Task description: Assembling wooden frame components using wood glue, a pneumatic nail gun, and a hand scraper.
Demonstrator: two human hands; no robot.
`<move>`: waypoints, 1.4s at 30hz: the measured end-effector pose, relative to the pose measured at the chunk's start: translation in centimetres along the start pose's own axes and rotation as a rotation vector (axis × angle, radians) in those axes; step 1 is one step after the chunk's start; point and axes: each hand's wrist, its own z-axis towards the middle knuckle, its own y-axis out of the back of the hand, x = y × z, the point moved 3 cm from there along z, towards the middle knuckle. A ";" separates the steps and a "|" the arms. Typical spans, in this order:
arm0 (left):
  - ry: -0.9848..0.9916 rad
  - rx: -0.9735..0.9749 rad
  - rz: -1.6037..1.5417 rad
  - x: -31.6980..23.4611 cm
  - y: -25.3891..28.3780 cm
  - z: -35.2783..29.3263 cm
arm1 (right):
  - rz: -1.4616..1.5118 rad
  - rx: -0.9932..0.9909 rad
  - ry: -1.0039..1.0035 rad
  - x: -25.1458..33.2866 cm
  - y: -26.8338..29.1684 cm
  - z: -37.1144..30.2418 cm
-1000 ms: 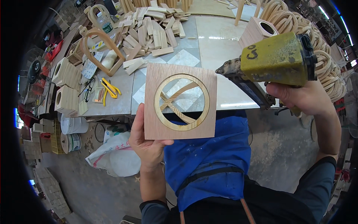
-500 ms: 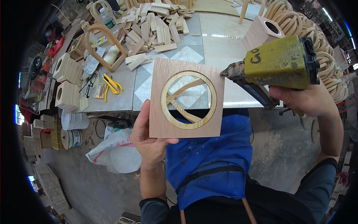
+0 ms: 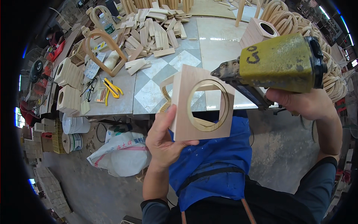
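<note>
My left hand (image 3: 162,140) grips a square wooden box (image 3: 181,108) by its lower left corner, thumb up along the side. A large round hole with a pale inner ring goes through the face turned toward me, and a curved wooden piece (image 3: 166,89) shows behind the box. In my right hand (image 3: 307,104) is a worn yellow-green nail gun (image 3: 278,61), fingers wrapped around its grip. Its dark nozzle points left, over the upper right part of the box; whether it touches the wood I cannot tell.
On the table (image 3: 123,100) lie a heap of wooden slats (image 3: 158,33), yellow pliers (image 3: 112,89), glasses (image 3: 89,89) and an arched wooden frame (image 3: 104,35). More boxes (image 3: 69,99) stand left, another box (image 3: 257,31) at the back right beside stacked wooden hoops (image 3: 287,22). A white sack (image 3: 119,156) lies below.
The box has turned in my left hand, so its left side wall now shows, and it has shifted a little right. The nail gun's nozzle has moved slightly left.
</note>
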 end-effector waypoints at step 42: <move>-0.180 0.192 0.179 -1.5 -1.9 0.6 | -0.317 0.094 0.276 -0.4 -0.1 -1.3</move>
